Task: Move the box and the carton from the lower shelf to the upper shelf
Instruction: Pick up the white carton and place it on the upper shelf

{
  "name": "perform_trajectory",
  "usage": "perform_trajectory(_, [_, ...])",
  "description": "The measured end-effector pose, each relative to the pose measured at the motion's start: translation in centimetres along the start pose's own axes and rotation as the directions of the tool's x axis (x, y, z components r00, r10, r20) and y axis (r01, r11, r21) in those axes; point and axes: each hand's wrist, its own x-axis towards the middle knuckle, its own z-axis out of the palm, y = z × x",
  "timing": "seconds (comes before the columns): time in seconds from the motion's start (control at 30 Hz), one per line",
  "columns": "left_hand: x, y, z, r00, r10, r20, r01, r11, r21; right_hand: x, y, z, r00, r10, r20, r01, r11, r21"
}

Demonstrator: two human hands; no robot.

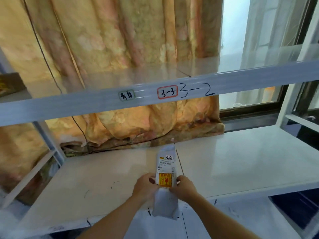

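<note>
Hands both on the carton (166,180): left hand (144,187) grips its left edge, right hand (185,188) its right edge, fingers closed around the sides at about mid-height, level with the orange-and-red fragile sticker. Both grips closed on it, thumbs toward the front face.

Carton is white, narrow and tall, wrapped in pale plastic, with a printed label and barcode above the sticker. It sits at the front of the lower shelf (241,161), its bottom end overhanging the front edge. Can't tell if it's resting on the board or already lifted clear.

Upper shelf (241,75) runs across the middle of the view. Its front rail carries a small green-bordered tag (126,95), a red-bordered "3-3" tag (167,93) and handwritten "3-2" (196,91).

Floral orange curtain (120,40) hangs behind both shelves, its hem bunched on the back of the lower one. Window (250,100) at right.
</note>
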Motion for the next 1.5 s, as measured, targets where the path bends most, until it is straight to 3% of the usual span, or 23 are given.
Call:
perform_trajectory(0.43, [-26.3,14.5,-4.2,0.931,0.250,-0.267,-0.285,0.953,-0.101,-26.7,-1.0,-12.5,0.914,-0.297,-0.276,0.325,0.944,0.063])
perform_trajectory(0.57, [-31.7,17.8,-4.8,0.886,0.326,-0.331,-0.398,0.899,-0.180,-33.0,-1.7,-16.0,0.863,-0.364,-0.351,0.399,0.917,0.030])
perform_trajectory(0.73, [-35.7,22.0,-6.6,0.829,0.396,-0.395,-0.481,0.865,-0.144,-37.9,-3.4,-19.8,0.821,-0.393,-0.414,0.443,0.896,0.029])
perform_trajectory(1.03, [-36.8,24.3,-9.7,0.768,0.444,-0.462,-0.543,0.834,-0.101,-40.0,-6.3,-20.8,0.772,-0.426,-0.472,0.521,0.849,0.085])
perform_trajectory(1.23, [-34.4,25.1,-12.5,0.617,0.436,-0.655,-0.619,0.783,-0.062,-39.7,-11.3,-19.4,0.728,-0.440,-0.526,0.630,0.733,0.258])
perform_trajectory(1.37, [-30.5,26.7,-16.7,0.557,0.459,-0.692,-0.698,0.711,-0.090,-37.4,-16.7,-19.5,0.658,-0.525,-0.540,0.730,0.621,0.286])
perform_trajectory(1.5, [-24.2,27.8,-21.9,0.530,0.507,-0.680,-0.747,0.659,-0.091,-32.1,-23.1,-19.7,0.581,-0.591,-0.560,0.789,0.578,0.209])
